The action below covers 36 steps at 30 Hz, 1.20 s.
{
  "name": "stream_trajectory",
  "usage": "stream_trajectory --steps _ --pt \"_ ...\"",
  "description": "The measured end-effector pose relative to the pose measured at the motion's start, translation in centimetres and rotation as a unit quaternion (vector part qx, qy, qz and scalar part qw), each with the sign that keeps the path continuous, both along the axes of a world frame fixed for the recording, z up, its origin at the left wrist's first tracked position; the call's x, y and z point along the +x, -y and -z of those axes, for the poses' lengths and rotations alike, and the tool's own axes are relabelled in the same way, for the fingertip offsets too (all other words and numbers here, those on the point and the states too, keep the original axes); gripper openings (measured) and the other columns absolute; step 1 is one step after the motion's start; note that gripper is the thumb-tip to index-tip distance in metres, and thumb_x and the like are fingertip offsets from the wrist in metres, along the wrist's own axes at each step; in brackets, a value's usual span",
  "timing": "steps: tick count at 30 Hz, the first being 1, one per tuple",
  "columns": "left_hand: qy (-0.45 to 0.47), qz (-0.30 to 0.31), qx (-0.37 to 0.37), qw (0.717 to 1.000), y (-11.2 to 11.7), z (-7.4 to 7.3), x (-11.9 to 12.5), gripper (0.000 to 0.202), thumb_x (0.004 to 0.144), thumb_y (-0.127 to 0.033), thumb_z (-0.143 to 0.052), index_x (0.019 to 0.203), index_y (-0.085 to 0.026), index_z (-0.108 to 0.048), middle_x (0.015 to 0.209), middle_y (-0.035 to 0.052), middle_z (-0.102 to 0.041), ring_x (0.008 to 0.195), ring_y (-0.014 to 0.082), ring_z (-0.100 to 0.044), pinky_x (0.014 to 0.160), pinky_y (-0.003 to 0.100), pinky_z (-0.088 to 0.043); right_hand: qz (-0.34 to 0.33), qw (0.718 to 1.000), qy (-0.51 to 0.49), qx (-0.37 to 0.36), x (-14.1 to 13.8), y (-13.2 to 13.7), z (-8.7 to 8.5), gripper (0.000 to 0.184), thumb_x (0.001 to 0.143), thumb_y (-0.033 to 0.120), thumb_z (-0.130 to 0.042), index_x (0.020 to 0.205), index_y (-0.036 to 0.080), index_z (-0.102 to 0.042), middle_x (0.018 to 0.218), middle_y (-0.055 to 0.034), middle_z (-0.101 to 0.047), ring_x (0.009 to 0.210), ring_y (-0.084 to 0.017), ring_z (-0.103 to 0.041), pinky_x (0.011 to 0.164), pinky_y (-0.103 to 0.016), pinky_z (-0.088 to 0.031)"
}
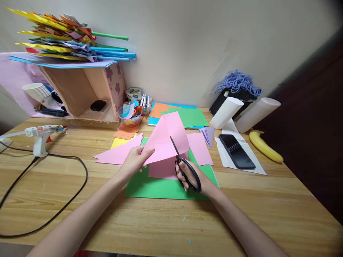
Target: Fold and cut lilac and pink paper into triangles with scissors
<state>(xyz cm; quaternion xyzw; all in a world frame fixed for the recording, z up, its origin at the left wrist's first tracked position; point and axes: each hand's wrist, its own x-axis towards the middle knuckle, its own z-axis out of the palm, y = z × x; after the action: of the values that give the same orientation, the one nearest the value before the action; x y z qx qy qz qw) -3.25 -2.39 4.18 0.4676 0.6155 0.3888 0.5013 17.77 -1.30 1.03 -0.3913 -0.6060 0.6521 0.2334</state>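
Note:
My left hand pinches a creased sheet of pink paper at its lower left corner, thumb on top. In my right hand is a pair of black scissors, fingers through the handles. The scissor blades point up and lie at the right part of the sheet's lower edge; how far they are apart is hard to tell. Beneath the raised sheet, another pink piece rests on green paper. Pink cut pieces lie on either side, one long and pointed, one wider.
At left stands a white glue gun with a black cord looping over the table. Behind are a box topped with paper crafts, and a tub of scraps. A phone, banana and paper rolls are at right.

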Motion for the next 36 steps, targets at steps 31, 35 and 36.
stream_trajectory --steps 31,35,36 --pt "-0.132 -0.075 0.152 0.977 -0.1 1.6 -0.2 0.039 0.081 -0.048 -0.044 0.058 -0.018 -0.034 0.057 -0.0046 -0.029 0.055 0.0092 -0.029 0.05 0.021 -0.023 -0.081 0.994 -0.024 -0.068 -0.5 1.5 -0.7 0.063 0.068 0.08 -0.029 0.076 0.019 -0.04 0.05 0.0089 -0.037 0.032 -0.003 -0.032 0.032 -0.017 -0.036" --pt "-0.157 -0.07 0.162 0.972 0.5 1.3 0.3 0.038 0.083 -0.045 -0.043 0.059 -0.018 -0.032 0.059 -0.0046 -0.025 0.055 0.0089 -0.028 0.05 0.02 -0.022 -0.091 0.985 -0.079 -0.125 -0.7 1.6 -0.4 0.07 0.059 0.086 -0.026 0.075 0.019 -0.04 0.049 0.0084 -0.038 0.033 -0.005 -0.036 0.035 -0.021 -0.041" --pt "-0.157 -0.066 0.161 0.972 0.6 1.3 0.4 0.038 0.083 -0.045 -0.043 0.059 -0.018 -0.032 0.059 -0.0046 -0.025 0.056 0.0089 -0.028 0.05 0.02 -0.022 -0.089 0.983 -0.086 -0.133 -0.7 1.5 -0.3 0.071 0.058 0.086 -0.025 0.074 0.019 -0.04 0.049 0.0082 -0.039 0.033 -0.005 -0.036 0.035 -0.021 -0.041"
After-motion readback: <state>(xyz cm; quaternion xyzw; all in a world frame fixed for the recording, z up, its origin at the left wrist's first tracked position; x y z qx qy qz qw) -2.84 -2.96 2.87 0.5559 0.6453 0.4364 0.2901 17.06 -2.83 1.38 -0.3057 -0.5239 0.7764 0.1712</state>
